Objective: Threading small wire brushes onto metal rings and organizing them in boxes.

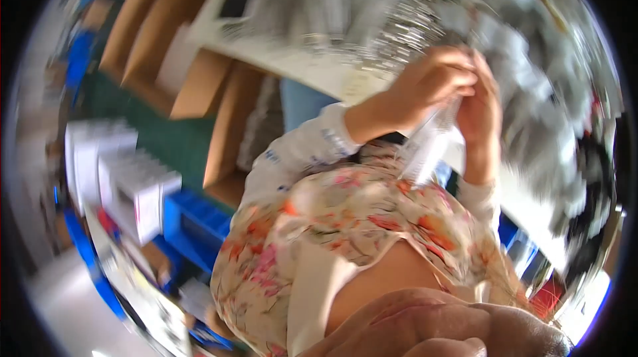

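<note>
Hands: your left hand (pixel 435 81) and right hand (pixel 480 108) meet raised, both pinched on a clear plastic sleeve (pixel 428 147) | sleeve hangs from the fingers over your floral top (pixel 345 224), apparently held up to work its upper edge | white bench (pixel 319 68) behind, picture blurred

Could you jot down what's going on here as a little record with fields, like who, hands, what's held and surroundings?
View: blurred, tilted look down the person's own front
Left hand: raised, closed on the top of a clear plastic bag
Right hand: raised against the left, fingers on the same bag
Bag contents: too blurred to tell
Clothing: floral garment, pale sleeves
Behind the hands: white table with blurred clear packets
Left side: brown cardboard boxes, white boxes, blue bin
</note>
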The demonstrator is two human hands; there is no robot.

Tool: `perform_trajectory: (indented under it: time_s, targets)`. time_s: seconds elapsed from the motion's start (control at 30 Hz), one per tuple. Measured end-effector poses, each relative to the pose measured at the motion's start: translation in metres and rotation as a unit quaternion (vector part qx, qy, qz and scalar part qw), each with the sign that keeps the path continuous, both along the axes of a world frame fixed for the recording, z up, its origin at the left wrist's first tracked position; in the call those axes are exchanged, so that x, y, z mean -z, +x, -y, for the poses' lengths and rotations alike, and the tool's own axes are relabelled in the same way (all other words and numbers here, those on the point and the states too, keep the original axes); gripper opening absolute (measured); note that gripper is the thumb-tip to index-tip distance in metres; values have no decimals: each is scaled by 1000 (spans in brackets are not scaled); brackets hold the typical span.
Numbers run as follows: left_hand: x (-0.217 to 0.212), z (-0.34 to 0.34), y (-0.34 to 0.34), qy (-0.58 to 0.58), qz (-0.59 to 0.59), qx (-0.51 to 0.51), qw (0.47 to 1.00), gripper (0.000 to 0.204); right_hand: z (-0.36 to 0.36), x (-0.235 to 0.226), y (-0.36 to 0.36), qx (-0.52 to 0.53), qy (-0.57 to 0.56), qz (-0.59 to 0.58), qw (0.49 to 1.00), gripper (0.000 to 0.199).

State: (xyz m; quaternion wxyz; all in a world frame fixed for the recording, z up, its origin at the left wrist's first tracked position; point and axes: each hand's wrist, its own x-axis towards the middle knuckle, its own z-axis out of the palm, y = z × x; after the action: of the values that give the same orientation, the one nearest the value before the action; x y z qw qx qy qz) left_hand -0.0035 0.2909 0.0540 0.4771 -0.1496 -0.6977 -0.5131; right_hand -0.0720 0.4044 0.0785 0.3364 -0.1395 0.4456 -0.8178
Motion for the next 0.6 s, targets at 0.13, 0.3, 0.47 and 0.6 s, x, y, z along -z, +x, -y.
perform_trajectory:
  time_s: [0.13, 0.3, 0.47, 0.6]
  targets:
    - [-10, 11, 11, -208, 20, -60, 976, 41, -1, -10, -5, -44, -173, 117, 977, 24]
    - [-62, 57, 8, -108, 27, 23, 994, 90, -37, -38, 1, -105, 244, -317, 911, 19]
    - [-56, 7, 18, 17, 261, 353, 899, 99, -36, -35, 21, -136, 191, -326, 916, 17]
    - [-51, 34, 18, -164, 185, 175, 953, 25, -48, -35, 19, -168, 172, -268, 933, 18]
